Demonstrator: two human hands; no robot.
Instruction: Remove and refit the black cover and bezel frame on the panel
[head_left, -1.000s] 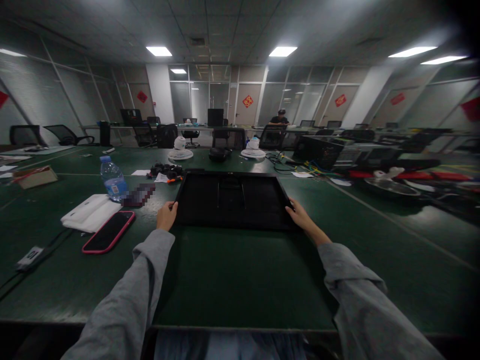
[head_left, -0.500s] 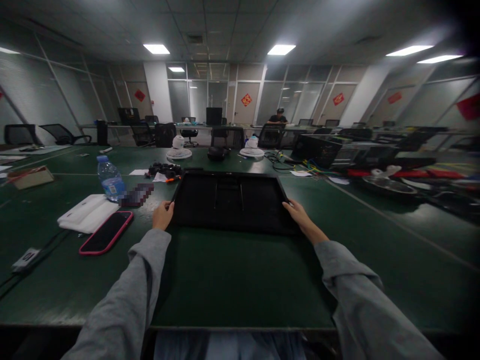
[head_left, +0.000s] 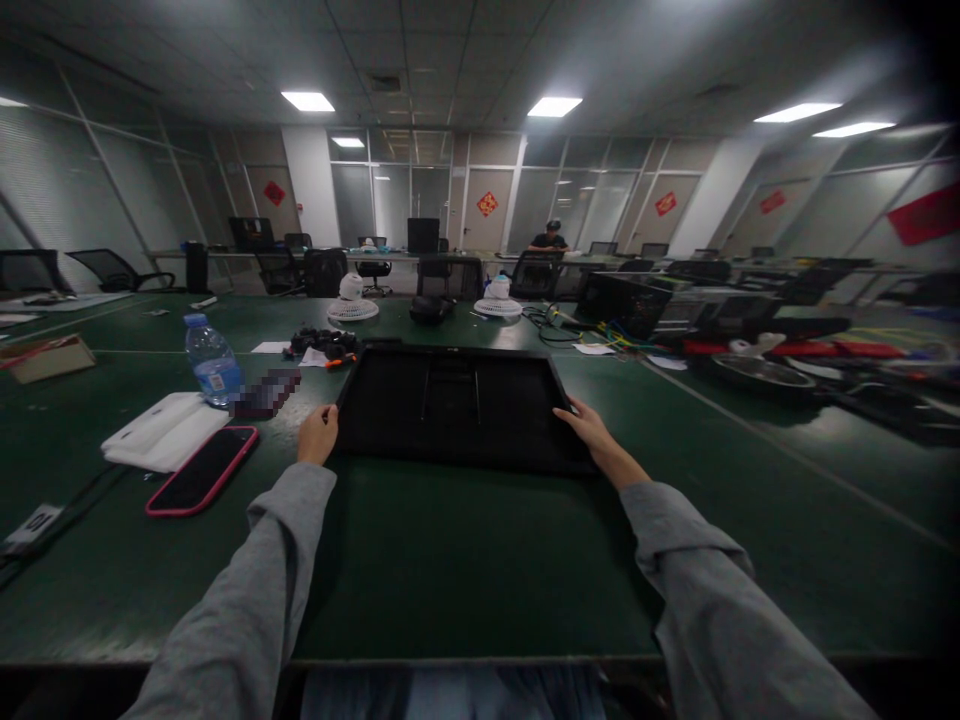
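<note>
A flat black panel (head_left: 457,405), like a monitor lying face down, rests on the green table (head_left: 465,560) in front of me. My left hand (head_left: 318,434) grips its near left edge. My right hand (head_left: 589,428) holds its near right edge, fingers laid along the rim. Both arms wear grey sleeves. The panel's back shows two raised ribs in its middle.
Left of the panel lie a phone in a pink case (head_left: 201,468), a white folded cloth (head_left: 154,430) and a water bottle (head_left: 211,361). Two small white fans (head_left: 351,298) stand beyond. Cables and electronics (head_left: 637,305) crowd the right. A person sits far back (head_left: 549,238).
The panel and both hands sit a little nearer and lower in view than a second ago; the grip is the same. The view has shifted slightly to the right.
</note>
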